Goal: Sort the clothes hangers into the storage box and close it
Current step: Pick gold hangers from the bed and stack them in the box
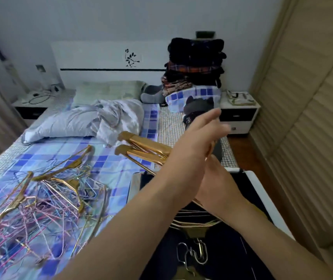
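Observation:
A bundle of gold hangers [144, 147] is held in the air over the bed's right edge. My left hand [199, 136] lies across its right end with straight, blurred fingers. My right hand [217, 183] comes up from below and grips the same end; its fingertips are hidden behind my left wrist. Beneath my hands stands the dark storage box [261, 196] with a white rim. Inside it lie more gold hangers [196, 226] with their metal hooks [194, 254] toward me. A tangled pile of gold, pink and blue wire hangers [46, 201] covers the bed at the left.
The bed [105, 158] has a blue checked sheet, a crumpled grey quilt [84, 121] and a stack of folded clothes [195, 65] at its head. A white nightstand [239, 112] stands at the right, beside slatted wardrobe doors [311, 110].

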A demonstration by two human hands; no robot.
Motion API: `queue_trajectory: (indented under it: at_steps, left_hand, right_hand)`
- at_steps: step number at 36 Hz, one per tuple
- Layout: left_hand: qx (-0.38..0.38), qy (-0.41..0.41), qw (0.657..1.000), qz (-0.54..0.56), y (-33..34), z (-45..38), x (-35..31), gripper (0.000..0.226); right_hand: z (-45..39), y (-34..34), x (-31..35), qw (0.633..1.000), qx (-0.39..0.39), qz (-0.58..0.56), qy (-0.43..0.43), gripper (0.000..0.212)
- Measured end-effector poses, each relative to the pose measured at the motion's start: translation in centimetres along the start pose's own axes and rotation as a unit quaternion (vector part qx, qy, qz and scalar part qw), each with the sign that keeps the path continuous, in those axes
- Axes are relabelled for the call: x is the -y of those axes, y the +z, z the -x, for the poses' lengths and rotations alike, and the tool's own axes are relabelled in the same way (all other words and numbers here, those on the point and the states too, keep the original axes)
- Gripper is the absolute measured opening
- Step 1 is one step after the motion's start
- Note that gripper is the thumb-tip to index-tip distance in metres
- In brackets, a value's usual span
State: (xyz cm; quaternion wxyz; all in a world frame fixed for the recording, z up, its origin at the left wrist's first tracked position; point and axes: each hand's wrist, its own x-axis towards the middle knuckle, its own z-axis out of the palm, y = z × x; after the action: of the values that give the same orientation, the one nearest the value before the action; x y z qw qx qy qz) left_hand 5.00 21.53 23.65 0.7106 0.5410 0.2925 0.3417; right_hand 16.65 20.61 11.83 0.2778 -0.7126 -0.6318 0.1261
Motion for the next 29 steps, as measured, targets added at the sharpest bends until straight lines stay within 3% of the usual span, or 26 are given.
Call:
queue_trajectory:
  at_steps: [7, 10, 13, 16, 24, 29]
  left_hand:
    - [0.057, -0.001, 0.976, -0.211, -2.4, -1.5, 2.9, 0.060]
    - [-0.020, 0.015, 0.973, -0.228, -5.7, -0.9, 4.8, 0.041]
    - [-0.151, 0.008, 0.965, -0.213, -10.0, 0.5, 7.3, 0.022]
    - [-0.229, -0.030, 0.947, -0.225, -13.3, 2.7, 10.7, 0.023]
    - [-0.247, -0.081, 0.880, -0.397, -16.0, 6.2, 16.3, 0.028]
    - [-0.234, -0.089, 0.873, -0.419, -15.5, 7.1, 18.1, 0.035]
  right_hand:
    - [1.4, -0.4, -4.8, 0.982, 0.056, -0.138, 0.115, 0.061]
    - [1.5, 0.1, -7.4, 0.966, 0.074, -0.169, 0.184, 0.050]
    - [1.9, 0.4, -10.0, 0.946, 0.071, -0.214, 0.232, 0.050]
    - [3.0, 1.0, -12.2, 0.929, 0.074, -0.256, 0.258, 0.055]
    - [4.3, 3.7, -16.2, 0.924, 0.119, -0.220, 0.288, 0.061]
    - [5.3, 4.8, -17.9, 0.916, 0.182, -0.202, 0.294, 0.072]
